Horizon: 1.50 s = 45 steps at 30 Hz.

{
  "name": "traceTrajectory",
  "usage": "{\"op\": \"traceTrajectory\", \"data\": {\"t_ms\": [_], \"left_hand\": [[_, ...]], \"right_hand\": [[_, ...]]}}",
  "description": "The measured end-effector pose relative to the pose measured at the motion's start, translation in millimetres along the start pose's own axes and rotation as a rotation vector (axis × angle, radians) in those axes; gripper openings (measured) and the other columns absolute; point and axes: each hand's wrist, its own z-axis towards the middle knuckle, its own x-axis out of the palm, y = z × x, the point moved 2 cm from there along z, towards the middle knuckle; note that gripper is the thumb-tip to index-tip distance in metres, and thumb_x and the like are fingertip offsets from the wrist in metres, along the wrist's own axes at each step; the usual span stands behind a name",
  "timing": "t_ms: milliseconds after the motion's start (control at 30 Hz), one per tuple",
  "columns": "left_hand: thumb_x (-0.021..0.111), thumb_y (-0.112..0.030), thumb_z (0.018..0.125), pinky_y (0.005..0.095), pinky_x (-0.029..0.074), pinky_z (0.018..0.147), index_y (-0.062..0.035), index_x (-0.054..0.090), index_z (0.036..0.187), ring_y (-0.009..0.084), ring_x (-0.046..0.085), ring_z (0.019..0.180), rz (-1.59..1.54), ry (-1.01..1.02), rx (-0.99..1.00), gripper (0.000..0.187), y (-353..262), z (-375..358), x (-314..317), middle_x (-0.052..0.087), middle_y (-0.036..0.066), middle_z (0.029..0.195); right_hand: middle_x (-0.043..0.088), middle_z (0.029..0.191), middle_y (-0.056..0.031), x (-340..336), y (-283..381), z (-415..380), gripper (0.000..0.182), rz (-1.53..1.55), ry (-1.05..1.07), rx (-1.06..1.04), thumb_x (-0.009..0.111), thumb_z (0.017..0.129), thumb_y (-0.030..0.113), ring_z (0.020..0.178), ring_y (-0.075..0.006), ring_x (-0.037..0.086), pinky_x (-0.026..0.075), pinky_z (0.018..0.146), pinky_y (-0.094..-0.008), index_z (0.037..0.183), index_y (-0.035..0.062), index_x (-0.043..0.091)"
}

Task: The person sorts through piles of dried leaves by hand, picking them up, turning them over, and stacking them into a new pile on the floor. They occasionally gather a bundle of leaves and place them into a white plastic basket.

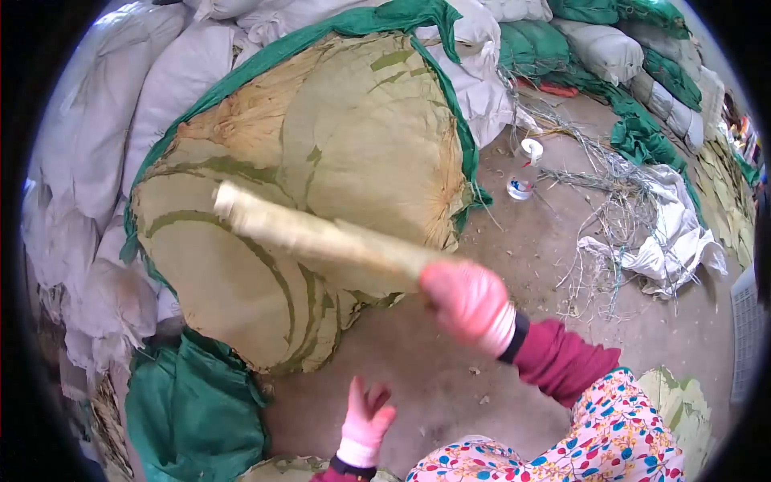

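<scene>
My right hand (pixel 470 301) is closed round one end of a long pale roll of dried leaves (pixel 321 231), blurred by motion. The roll points up and left, and overlaps the big stack of flat dried leaves (pixel 369 145) in this view. These round, greenish-tan leaves lie on and against green cloth (pixel 265 60), with their gathered stem ends showing at the edges. Lower down, my left hand (pixel 368 414) is held over the floor with its fingers apart and nothing in them. It is nearest to the front edge of the stack.
White sacks (pixel 177 104) are piled along the left and back. A green sack (pixel 197 406) sits at lower left. Tangled twine (pixel 614 197) and a white sheet (pixel 675 241) litter the floor at right, near a white roll (pixel 532 150). A pale crate (pixel 745 333) stands at far right.
</scene>
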Motion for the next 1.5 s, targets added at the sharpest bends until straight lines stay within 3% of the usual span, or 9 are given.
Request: {"op": "traceTrajectory", "data": {"t_ms": [133,167,367,533,700,967,1200,1333,1500], "left_hand": [[0.068,-0.055,0.069,0.0326,0.046,0.074,0.0,0.043,0.121,0.02,0.054,0.087,-0.148,0.012,-0.093,0.08,-7,16,15,0.056,0.012,0.098],[0.067,-0.044,0.077,0.0316,0.046,0.071,0.0031,0.058,0.107,0.0165,0.056,0.082,-0.252,-0.331,-0.177,0.057,-13,14,18,0.06,0.008,0.087],[0.07,-0.022,0.078,0.0291,0.046,0.061,0.0022,0.055,0.112,0.0117,0.055,0.08,-0.342,-0.691,-0.256,0.045,41,-3,-49,0.058,0.005,0.102],[0.066,-0.022,0.079,0.0417,0.045,0.089,0.0051,0.049,0.113,0.027,0.056,0.096,-0.674,-0.477,-0.175,0.046,76,-22,-118,0.057,0.013,0.106],[0.061,-0.03,0.082,0.0441,0.04,0.095,0.0002,0.051,0.115,0.0296,0.052,0.105,-0.635,-0.449,-0.255,0.045,94,-31,-142,0.056,0.013,0.113],[0.058,-0.045,0.081,0.0453,0.037,0.097,-0.0036,0.045,0.122,0.0286,0.049,0.11,-0.733,-0.43,-0.158,0.06,92,-31,-149,0.051,0.011,0.121],[0.057,-0.061,0.073,0.0461,0.035,0.098,-0.0074,0.043,0.124,0.029,0.046,0.112,-0.893,-0.314,-0.12,0.075,82,-36,-142,0.049,0.01,0.123],[0.058,-0.059,0.073,0.046,0.036,0.098,-0.0083,0.043,0.123,0.0294,0.047,0.112,-0.933,-0.33,-0.029,0.073,91,-21,-134,0.051,0.01,0.121],[0.06,-0.046,0.079,0.0458,0.041,0.094,-0.005,0.043,0.121,0.0292,0.051,0.107,-0.752,-0.497,-0.083,0.061,103,-18,-135,0.052,0.013,0.117]], "right_hand": [[0.054,0.099,-0.0133,33,73,-65,0.041,0.327,0.133,-0.35,0.059,0.071,0.021,0.087,-0.0295,0.057,0.048,0.071,-0.0384,0.107,0.0059,0.05],[0.054,0.101,-0.0137,42,84,-75,0.044,0.415,0.171,-0.39,0.06,0.071,0.024,0.09,-0.0302,0.056,0.047,0.074,-0.0391,0.109,0.0059,0.049],[0.05,0.114,-0.0165,114,92,-111,0.054,0.909,0.5,-0.404,0.057,0.08,0.04,0.107,-0.035,0.048,0.041,0.089,-0.0409,0.117,0.0032,0.045],[0.049,0.119,-0.0179,120,16,-80,0.057,0.501,0.428,-0.035,0.061,0.066,0.011,0.109,-0.0351,0.048,0.04,0.092,-0.041,0.121,0.0074,0.046],[0.045,0.124,-0.0102,139,12,-101,0.068,0.144,0.644,-0.324,0.067,0.058,0.011,0.112,-0.0289,0.045,0.04,0.092,-0.0411,0.122,0.0159,0.044],[0.052,0.116,-0.0002,170,3,-78,0.057,0.272,0.625,-0.638,0.067,0.059,0.013,0.106,-0.0223,0.05,0.041,0.089,-0.0372,0.113,0.0173,0.051],[0.063,0.097,-0.0068,156,-16,-45,0.042,0.649,0.93,-0.339,0.058,0.069,0.005,0.082,-0.025,0.06,0.049,0.072,-0.0323,0.108,0.0197,0.059],[0.065,0.086,-0.0102,120,-16,-36,0.035,0.78,0.284,-0.04,0.054,0.073,-0.002,0.08,-0.0229,0.063,0.049,0.075,-0.0274,0.105,0.0101,0.061],[0.064,0.093,-0.0098,96,-7,-43,0.024,0.97,-0.03,0.144,0.051,0.079,-0.006,0.087,-0.0175,0.06,0.047,0.08,-0.0285,0.1,0.0003,0.061]]}}
